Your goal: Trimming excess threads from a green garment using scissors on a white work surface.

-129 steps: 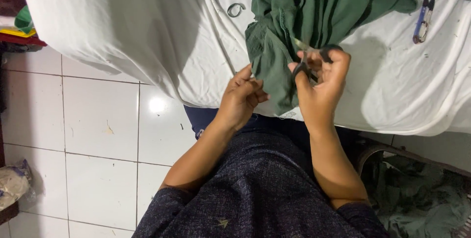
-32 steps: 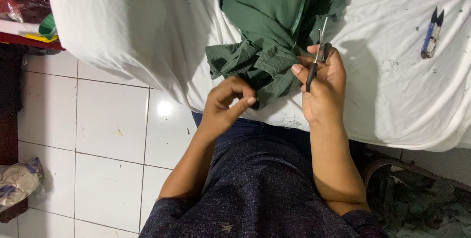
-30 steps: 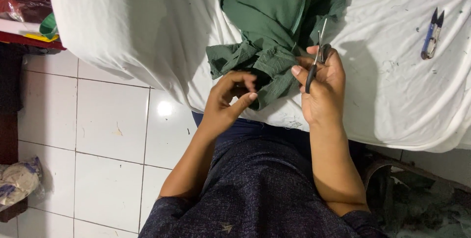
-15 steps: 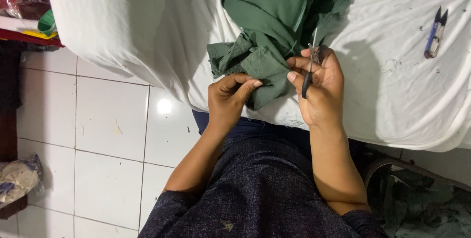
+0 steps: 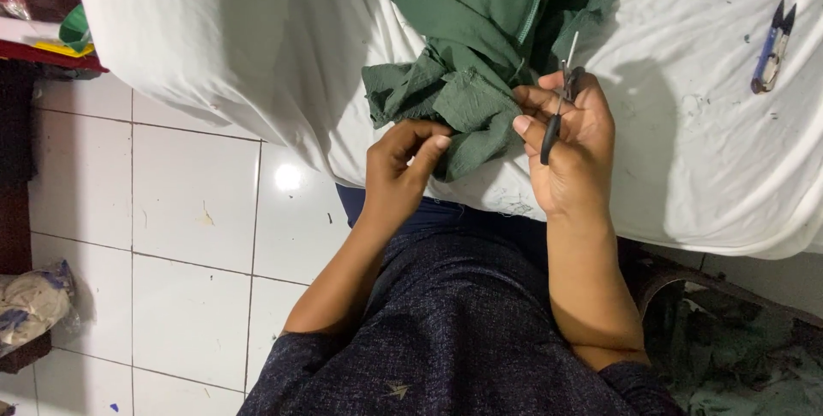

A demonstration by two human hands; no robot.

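A white cloth (image 5: 214, 56) covers the table in front of you and hangs down over a white tiled floor (image 5: 171, 236). On it lies a bunched green garment (image 5: 489, 30), with one folded corner spilling off the table edge toward you. Your left hand (image 5: 399, 167) pinches that hanging corner, fingers curled closed on the fabric. Your right hand (image 5: 570, 146) is wrapped around a pair of black-handled thread snips (image 5: 557, 94), blade pointing up and away, while its thumb and fingertips also touch the same green fold. A second, blue-handled pair of snips (image 5: 771, 47) rests on the cloth well off to your right.
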